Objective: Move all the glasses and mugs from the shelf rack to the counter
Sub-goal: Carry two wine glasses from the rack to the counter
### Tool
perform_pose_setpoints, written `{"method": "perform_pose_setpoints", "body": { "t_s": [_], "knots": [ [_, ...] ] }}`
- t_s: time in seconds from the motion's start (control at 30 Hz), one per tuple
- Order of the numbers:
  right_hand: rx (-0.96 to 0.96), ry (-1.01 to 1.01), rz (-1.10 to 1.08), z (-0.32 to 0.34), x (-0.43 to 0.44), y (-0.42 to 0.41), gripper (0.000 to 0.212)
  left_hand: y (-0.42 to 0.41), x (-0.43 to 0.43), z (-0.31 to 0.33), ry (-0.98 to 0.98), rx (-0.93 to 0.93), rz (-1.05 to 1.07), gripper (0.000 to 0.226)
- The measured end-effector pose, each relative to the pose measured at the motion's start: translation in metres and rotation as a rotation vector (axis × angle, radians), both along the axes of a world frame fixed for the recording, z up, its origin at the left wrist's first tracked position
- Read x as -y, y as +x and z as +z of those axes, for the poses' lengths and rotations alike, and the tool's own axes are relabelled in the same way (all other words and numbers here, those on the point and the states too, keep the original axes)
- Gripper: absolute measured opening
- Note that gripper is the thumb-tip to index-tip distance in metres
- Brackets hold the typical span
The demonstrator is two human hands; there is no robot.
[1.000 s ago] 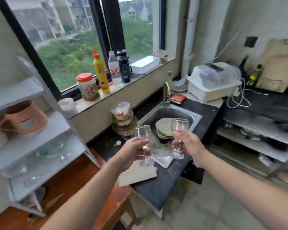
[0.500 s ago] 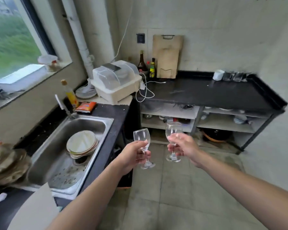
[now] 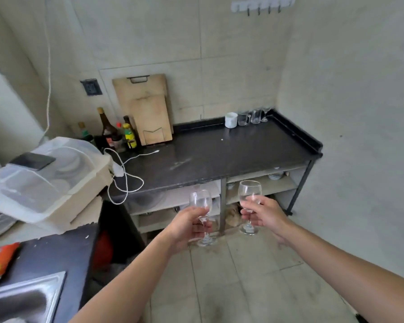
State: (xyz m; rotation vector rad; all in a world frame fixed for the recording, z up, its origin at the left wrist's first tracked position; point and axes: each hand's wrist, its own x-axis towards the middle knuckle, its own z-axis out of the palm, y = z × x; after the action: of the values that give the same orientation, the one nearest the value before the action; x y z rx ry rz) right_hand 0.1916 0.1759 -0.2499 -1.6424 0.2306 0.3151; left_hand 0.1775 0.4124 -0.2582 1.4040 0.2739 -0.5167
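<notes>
Both forearms extend forward from the bottom edge of the view, roughly level, above the tiled floor (image 3: pixel 231 287).

Left hand (image 3: pixel 187 226): fingers curled closed around the stem of a clear wine glass (image 3: pixel 200 202), palm turned inward, thumb on the near side. Glass upright, tilted slightly; bowl above the fist, foot below it.

Right hand (image 3: pixel 265 212): fingers and thumb pinched closed on the stem of a second wine glass (image 3: pixel 249 192), just under the bowl. Glass upright, foot hanging clear below the hand.

The two glasses sit near each other at about the same height, not touching. Both are in the air in front of the dark table (image 3: pixel 219 152), short of its front edge, seen against the open shelves underneath.

At the table's far right corner, against the wall: a white mug (image 3: pixel 231 120), then a row of clear glass mugs and glasses (image 3: pixel 252 117) just beside it. Exact count of the clear pieces cannot be told.

Left rear of the table: cutting boards (image 3: pixel 147 113) leaning on the wall, bottles (image 3: pixel 117 131) beside them, a white cable (image 3: pixel 126 173) trailing over the edge.
</notes>
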Motion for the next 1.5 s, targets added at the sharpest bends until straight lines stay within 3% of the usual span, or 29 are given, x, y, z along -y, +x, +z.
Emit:
{"method": "perform_pose_setpoints", "body": {
  "t_s": [0.2,0.33,0.57,0.8,1.27,1.5],
  "knots": [
    [0.010,-0.005,-0.129,0.009,0.044,0.074,0.022,0.111,0.045,0.008,-0.015,-0.022,-0.093,0.016],
    [-0.018,-0.005,-0.191,-0.001,0.078,0.125,0.021,0.171,0.081,-0.001,0.015,-0.020,-0.173,0.022],
    [-0.035,-0.009,-0.182,-0.018,0.151,0.257,0.037,0.304,0.150,-0.008,0.056,-0.007,-0.175,0.024],
    [-0.046,-0.021,-0.161,-0.017,0.211,0.389,0.038,0.418,0.207,-0.013,0.038,0.000,-0.150,0.030],
    [-0.133,-0.099,-0.105,-0.062,0.237,0.592,0.049,0.623,0.228,-0.060,0.040,-0.100,-0.094,0.035],
    [-0.142,-0.249,-0.042,-0.095,0.230,0.707,0.064,0.722,0.226,-0.077,0.096,-0.151,0.001,0.017]
  ]
}}
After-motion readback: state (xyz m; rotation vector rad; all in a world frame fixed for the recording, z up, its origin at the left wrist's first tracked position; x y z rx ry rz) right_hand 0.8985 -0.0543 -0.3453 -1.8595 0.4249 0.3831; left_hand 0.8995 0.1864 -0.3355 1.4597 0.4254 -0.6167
